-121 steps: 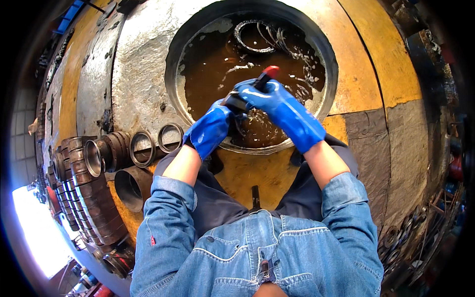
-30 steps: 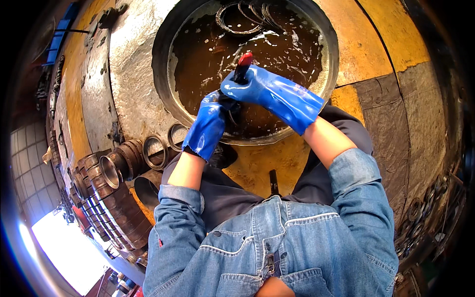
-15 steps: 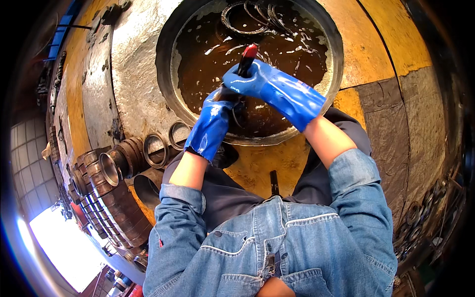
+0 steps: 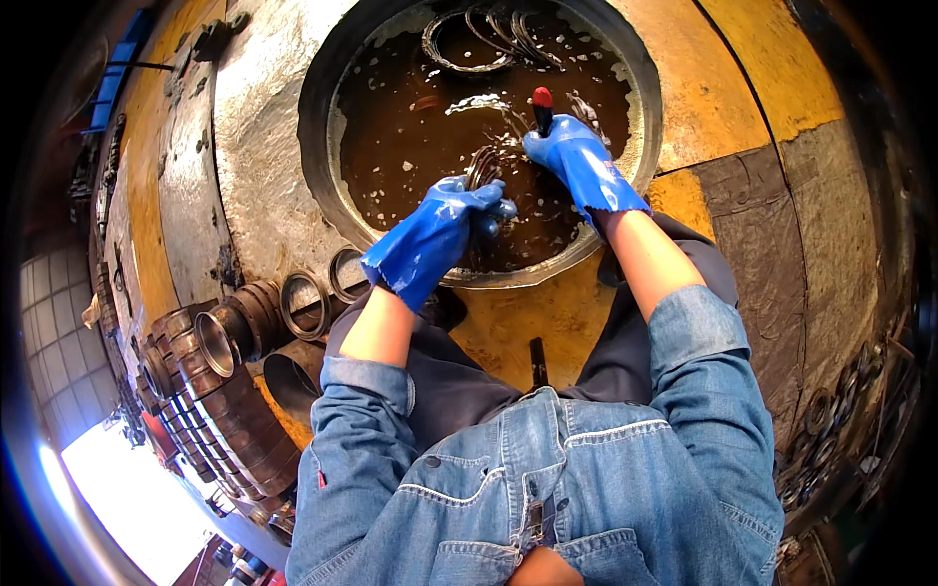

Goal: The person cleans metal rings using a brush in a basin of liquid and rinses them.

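Observation:
A wide, dark-rimmed metal basin of brown liquid lies in front of me. Over its near part, my gloved left hand is closed around a small bundle of thin metal rings, which stick up past the fingers. To the right, my gloved right hand grips what appears to be a brush by its black, red-ended handle; its working end is hidden. The two hands are apart. More metal rings lie partly in the liquid at the basin's far side.
Left of the basin stand several metal rings and short cylinders, beside a long row of dark ring stacks. Worn yellow and grey plates cover the floor. Chain-like metal parts lie at the far right.
My hands were together over the basin and are now apart. The right hand with the brush moved right; the left turned, and its rings now show. The liquid's ripples and splashes changed.

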Demonstrator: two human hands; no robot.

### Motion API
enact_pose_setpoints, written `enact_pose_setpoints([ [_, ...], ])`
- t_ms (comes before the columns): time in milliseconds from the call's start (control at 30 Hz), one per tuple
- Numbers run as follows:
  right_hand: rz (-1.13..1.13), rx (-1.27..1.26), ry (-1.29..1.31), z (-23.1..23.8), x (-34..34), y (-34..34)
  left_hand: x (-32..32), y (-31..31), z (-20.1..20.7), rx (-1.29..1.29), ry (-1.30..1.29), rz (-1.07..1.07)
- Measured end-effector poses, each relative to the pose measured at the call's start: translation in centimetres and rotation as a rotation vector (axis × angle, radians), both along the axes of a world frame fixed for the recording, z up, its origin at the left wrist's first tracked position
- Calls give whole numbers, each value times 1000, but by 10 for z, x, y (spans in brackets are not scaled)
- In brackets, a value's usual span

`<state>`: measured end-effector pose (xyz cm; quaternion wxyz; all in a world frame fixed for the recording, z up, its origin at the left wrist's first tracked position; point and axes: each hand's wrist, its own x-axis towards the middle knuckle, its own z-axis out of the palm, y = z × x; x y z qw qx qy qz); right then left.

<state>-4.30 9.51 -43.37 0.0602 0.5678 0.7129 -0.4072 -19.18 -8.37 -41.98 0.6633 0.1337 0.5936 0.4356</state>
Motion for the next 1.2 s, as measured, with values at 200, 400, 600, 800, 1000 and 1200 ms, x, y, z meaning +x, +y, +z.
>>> enact_pose_setpoints([
  [200,-211,105,712,58,36,-15,24,7,5,301,110,156],
  [400,-91,-81,601,38,35,17,-3,-3,-26,97,-245,175],
  [600,430,-233,589,-17,-38,14,-12,-21,-16,139,214,248],
  [800,183,-307,665,29,-41,-33,-12,-36,-13,108,124,314],
  [1000,31,-255,669,3,-34,-3,-7,-32,0,199,134,225],
  [1200,411,-250,571,52,-45,-35,-17,-40,-25,262,112,211],
])
